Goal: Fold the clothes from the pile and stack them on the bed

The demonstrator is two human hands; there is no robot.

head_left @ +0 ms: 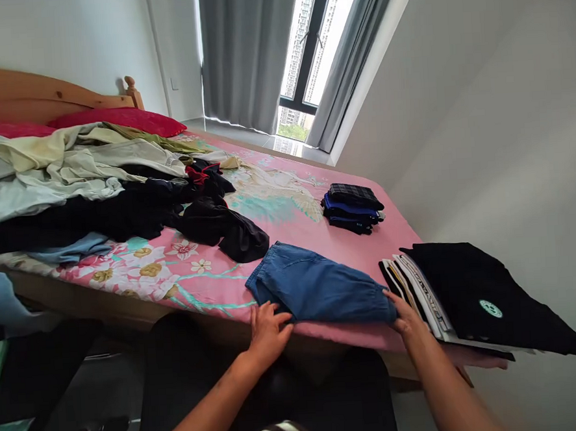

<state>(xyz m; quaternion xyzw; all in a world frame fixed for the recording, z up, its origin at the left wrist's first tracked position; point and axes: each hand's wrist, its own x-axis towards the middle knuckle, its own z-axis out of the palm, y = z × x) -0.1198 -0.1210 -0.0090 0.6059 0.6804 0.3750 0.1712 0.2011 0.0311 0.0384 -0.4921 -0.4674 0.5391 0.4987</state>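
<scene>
A pair of blue pants lies folded lengthwise along the near edge of the bed, its gathered end to the right. My left hand rests at the near left edge of the pants, fingers apart and touching the cloth. At the gathered right end, my right hand grips the corner between thumb and fingers. Part of the right fingers is hidden by the cloth. Just right of that hand lies a stack of folded clothes, a black garment with a round pale badge on top.
Farther back sits a small folded pile of dark and blue clothes. Loose clothes are heaped on the left of the pink floral bedsheet, near a red pillow. A black chair stands before the bed.
</scene>
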